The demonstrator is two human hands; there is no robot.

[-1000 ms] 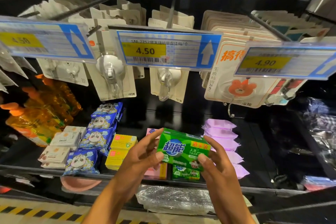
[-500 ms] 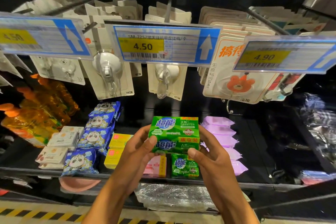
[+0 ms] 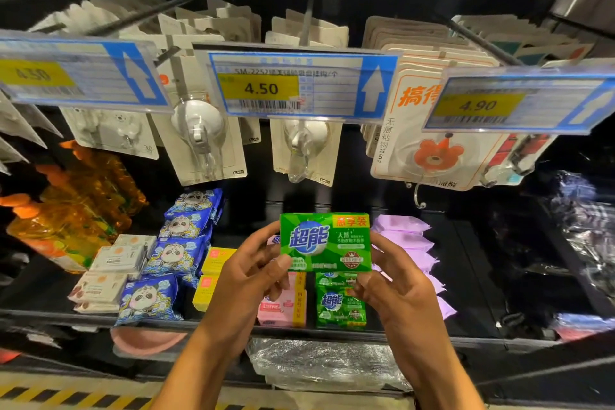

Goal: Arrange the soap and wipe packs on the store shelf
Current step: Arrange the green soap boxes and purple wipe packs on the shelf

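Note:
Both hands hold a green soap pack (image 3: 325, 241) upright over the black shelf (image 3: 416, 331), its printed face toward me. My left hand (image 3: 256, 271) grips its left edge with the thumb on the front. My right hand (image 3: 391, 281) grips its lower right corner. Directly below, a second green soap pack (image 3: 340, 308) lies at the shelf front, beside a pink soap pack (image 3: 281, 310) and yellow soap boxes (image 3: 213, 276). Purple wipe packs (image 3: 407, 236) run in a row to the right, partly hidden by my right hand. Blue panda wipe packs (image 3: 176, 250) line up on the left.
White and beige soap boxes (image 3: 113, 263) and orange liquid bottles (image 3: 66, 210) stand at the left. Hook cards hang on pegs above, behind price tags (image 3: 299, 87). Dark plastic-wrapped goods (image 3: 585, 236) fill the right. A wrapped bundle (image 3: 326, 366) lies on the shelf below.
The green soap pack has been raised and turned from tilted to upright with its front facing me. Both hands kept hold of it and moved slightly up.

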